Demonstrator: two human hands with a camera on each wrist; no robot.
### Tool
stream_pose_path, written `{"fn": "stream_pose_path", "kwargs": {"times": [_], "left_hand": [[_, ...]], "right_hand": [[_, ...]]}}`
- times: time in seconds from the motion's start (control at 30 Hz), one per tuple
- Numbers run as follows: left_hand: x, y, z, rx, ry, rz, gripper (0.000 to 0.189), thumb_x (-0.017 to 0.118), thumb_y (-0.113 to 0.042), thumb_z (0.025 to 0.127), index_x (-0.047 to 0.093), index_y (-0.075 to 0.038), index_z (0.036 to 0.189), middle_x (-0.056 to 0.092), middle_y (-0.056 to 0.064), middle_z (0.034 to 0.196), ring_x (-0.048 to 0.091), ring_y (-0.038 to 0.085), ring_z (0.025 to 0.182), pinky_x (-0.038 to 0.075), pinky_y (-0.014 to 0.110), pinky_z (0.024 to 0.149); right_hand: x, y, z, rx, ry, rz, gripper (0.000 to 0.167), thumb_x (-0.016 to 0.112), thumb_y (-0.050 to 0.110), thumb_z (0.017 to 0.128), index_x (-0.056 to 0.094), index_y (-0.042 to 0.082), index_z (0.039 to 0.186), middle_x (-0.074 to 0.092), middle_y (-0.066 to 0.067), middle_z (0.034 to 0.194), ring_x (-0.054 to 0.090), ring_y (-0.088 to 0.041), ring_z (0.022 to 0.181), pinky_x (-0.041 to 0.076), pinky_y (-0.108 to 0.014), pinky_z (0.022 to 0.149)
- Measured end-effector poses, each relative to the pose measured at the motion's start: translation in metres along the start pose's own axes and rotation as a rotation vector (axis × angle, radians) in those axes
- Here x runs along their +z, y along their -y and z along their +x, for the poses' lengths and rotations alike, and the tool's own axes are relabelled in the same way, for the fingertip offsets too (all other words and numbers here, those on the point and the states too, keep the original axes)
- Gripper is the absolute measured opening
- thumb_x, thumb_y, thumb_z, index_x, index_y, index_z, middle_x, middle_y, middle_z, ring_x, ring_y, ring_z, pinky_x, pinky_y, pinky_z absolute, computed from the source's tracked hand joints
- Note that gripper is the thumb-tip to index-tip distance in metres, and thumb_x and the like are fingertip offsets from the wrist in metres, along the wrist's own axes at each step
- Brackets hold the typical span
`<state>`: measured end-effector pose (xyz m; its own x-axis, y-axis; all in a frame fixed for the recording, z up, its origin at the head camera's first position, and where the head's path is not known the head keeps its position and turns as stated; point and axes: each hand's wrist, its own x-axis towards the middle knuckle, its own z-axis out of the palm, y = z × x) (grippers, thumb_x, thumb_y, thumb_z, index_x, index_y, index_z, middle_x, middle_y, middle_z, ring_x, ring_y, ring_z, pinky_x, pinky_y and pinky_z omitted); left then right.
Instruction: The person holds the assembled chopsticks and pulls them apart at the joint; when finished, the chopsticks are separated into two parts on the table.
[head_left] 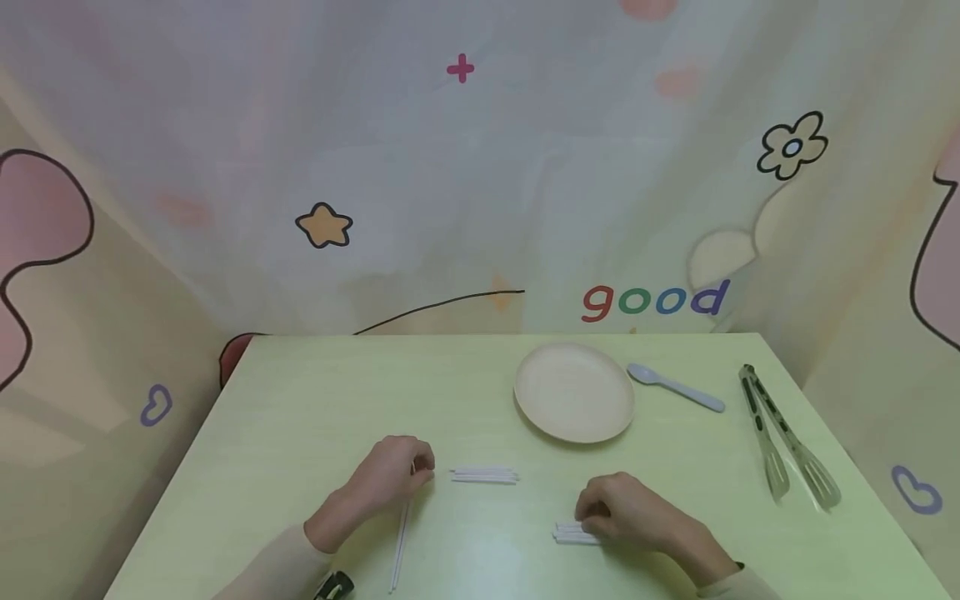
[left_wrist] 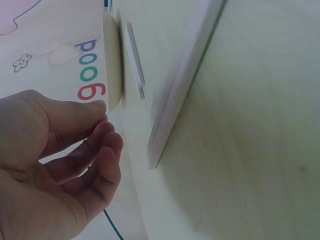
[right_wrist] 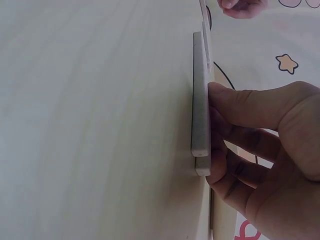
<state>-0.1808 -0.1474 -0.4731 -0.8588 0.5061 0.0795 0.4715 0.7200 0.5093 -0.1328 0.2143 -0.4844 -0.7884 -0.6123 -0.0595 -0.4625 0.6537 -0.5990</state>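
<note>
Thin white sticks lie in three groups on the table. My left hand (head_left: pixel 393 471) is over the far end of a lengthwise pair (head_left: pixel 400 546); its thumb and fingertips come close together with nothing visible between them. In the left wrist view that pair (left_wrist: pixel 182 80) rests on the table beside the hand (left_wrist: pixel 65 155). A crosswise bundle (head_left: pixel 483 476) sits between the hands. My right hand (head_left: pixel 630 508) bends over another bundle (head_left: pixel 573 533), covering its right part. Its fingertips meet the sticks (right_wrist: pixel 201 100) in the right wrist view, but I cannot tell whether they pinch them.
A pale round plate (head_left: pixel 574 393) stands beyond the sticks, a light blue-grey spoon (head_left: pixel 677 388) to its right. Metal tongs (head_left: pixel 787 437) with slotted ends lie near the right edge of the table (head_left: pixel 322 392). A printed curtain (head_left: pixel 450 167) hangs behind.
</note>
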Motion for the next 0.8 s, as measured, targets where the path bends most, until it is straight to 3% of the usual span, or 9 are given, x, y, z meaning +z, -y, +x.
{"fn": "stream_pose_path", "kwargs": {"times": [0.43,0.8], "left_hand": [[-0.002,-0.002,-0.026,-0.054,-0.034,-0.032,0.004,0.072,-0.005,0.082,0.07,-0.005,0.086,0.061,-0.007,0.072,0.052,0.004,0.065,0.045,0.02,0.059],[0.011,-0.003,-0.048,-0.104,-0.036,-0.031,0.009,0.075,-0.006,0.079,0.067,-0.01,0.079,0.054,-0.01,0.067,0.045,0.002,0.06,0.041,0.02,0.055]], "right_hand": [[0.001,-0.001,-0.001,-0.002,-0.008,0.001,0.01,0.072,0.01,0.085,0.073,0.019,0.086,0.066,0.014,0.085,0.057,0.003,0.078,0.05,-0.021,0.068],[0.001,0.0,-0.001,0.003,-0.01,0.003,0.008,0.072,0.012,0.086,0.073,0.019,0.088,0.066,0.015,0.086,0.057,0.003,0.08,0.051,-0.022,0.07]]}}
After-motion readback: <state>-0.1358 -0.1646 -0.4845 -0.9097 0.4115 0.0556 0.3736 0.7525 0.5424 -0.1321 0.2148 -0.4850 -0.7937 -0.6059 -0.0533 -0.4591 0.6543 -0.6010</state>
